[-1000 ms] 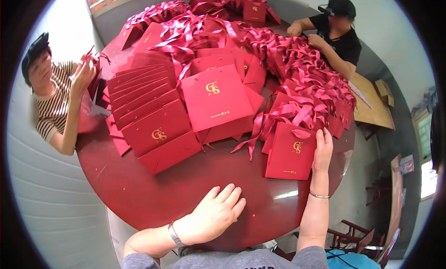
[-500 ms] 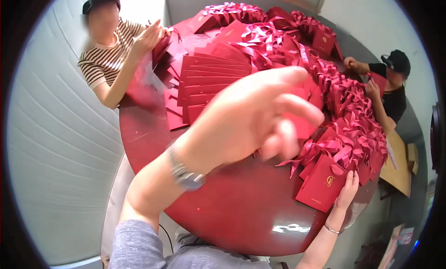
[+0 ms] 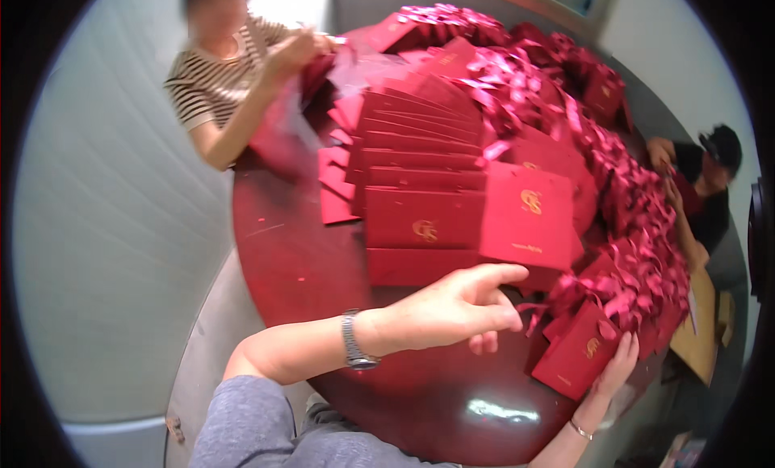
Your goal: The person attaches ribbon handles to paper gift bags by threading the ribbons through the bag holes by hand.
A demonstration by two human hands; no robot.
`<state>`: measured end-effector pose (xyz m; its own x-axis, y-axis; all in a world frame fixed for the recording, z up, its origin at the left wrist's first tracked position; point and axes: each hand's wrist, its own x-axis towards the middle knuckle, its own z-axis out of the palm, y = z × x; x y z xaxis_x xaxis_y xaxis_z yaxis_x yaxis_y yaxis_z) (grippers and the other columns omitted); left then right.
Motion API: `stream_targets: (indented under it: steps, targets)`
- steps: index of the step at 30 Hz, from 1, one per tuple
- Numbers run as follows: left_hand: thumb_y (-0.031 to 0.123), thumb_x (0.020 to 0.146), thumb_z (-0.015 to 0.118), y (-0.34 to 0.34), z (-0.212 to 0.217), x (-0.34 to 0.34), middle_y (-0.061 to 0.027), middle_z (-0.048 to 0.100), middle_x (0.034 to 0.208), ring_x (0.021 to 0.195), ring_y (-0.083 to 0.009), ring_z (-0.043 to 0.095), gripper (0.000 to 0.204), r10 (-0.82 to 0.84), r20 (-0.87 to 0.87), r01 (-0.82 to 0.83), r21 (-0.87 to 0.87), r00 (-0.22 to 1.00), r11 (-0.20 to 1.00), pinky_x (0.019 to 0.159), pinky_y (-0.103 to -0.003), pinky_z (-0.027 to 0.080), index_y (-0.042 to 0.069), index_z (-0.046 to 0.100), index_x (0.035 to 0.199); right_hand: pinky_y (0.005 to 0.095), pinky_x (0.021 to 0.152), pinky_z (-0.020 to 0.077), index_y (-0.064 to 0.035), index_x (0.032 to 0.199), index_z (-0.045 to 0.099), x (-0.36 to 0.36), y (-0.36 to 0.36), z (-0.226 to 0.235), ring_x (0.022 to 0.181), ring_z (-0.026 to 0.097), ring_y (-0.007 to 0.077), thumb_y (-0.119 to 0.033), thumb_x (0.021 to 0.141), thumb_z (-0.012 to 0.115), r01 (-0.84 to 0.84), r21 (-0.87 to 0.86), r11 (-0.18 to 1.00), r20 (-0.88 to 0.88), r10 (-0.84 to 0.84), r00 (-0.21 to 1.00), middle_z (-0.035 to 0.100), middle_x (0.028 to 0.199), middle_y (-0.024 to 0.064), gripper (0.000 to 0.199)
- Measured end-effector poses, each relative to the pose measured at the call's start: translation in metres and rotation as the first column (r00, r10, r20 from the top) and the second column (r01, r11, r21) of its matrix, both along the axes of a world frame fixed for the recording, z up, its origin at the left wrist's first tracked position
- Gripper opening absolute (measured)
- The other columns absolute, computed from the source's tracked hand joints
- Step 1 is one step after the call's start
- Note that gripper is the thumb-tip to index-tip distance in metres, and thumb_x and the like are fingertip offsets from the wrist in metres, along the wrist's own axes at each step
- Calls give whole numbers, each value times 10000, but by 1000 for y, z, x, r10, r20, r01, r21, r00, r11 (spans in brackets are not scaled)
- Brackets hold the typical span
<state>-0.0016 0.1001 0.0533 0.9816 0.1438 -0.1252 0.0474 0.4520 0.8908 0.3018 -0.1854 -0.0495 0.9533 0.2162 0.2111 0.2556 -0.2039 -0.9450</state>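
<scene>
The left hand (image 3: 452, 306) is held open above the dark red worktop (image 3: 299, 258), fingers spread, gripping nothing; a metal wristwatch (image 3: 353, 340) is worn behind it. Just beyond its fingertips a stack of flat red folders (image 3: 420, 185) is fanned out. To the right, a red gift bag (image 3: 579, 351) is steadied upright by the right hand (image 3: 617, 367), fingers laid against its side, beside a heap of ribboned bags (image 3: 622, 185).

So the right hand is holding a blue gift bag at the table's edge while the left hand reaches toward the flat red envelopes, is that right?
Not quite. In the head view the gift bag under the right hand is red with a gold emblem and ribbon, not blue. The rest holds: it sits at the edge of the round table, and the left hand reaches toward the flat red envelopes.
</scene>
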Motion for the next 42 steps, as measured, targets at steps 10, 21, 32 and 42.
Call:
stream_targets:
  steps: [10, 21, 32, 42]
  targets:
    - [99, 979, 466, 48, -3, -202, -38, 607, 829, 569, -74, 501, 325, 986, 164, -981, -196, -37, -4, 438, -188, 358, 49, 458, 1300, 338, 1052, 382, 86, 1370, 452, 11, -24, -9, 1212, 511, 241, -329, 1022, 515, 42, -50, 998, -6, -42, 999, 514, 1366, 182, 546]
    - [107, 923, 580, -1, -54, -248, -65, 643, 851, 506, -102, 535, 337, 976, -204, -997, -39, 76, 69, 398, -206, 354, 44, 482, 1240, 331, 1023, 413, 69, 1414, 410, 8, -16, -4, 1206, 517, 234, -367, 1022, 490, 57, -91, 994, -41, -61, 997, 491, 1389, 174, 592]
    - [86, 921, 588, -14, -48, -223, -68, 641, 857, 533, -88, 545, 287, 943, -156, -955, -16, 294, 295, 438, -194, 364, 29, 528, 1196, 332, 1038, 405, 93, 1403, 411, 9, -14, -7, 1209, 518, 249, -360, 1024, 499, 37, -63, 997, -11, -37, 999, 502, 1380, 194, 598]
    - [72, 924, 614, -19, -24, -143, -49, 647, 885, 614, -56, 540, 254, 691, -59, -683, 115, 720, 722, 526, -182, 416, 47, 578, 1174, 330, 1049, 404, 69, 1394, 445, 16, -16, -11, 1220, 525, 244, -349, 1013, 523, -37, -14, 999, -4, 37, 999, 515, 1386, 185, 571]
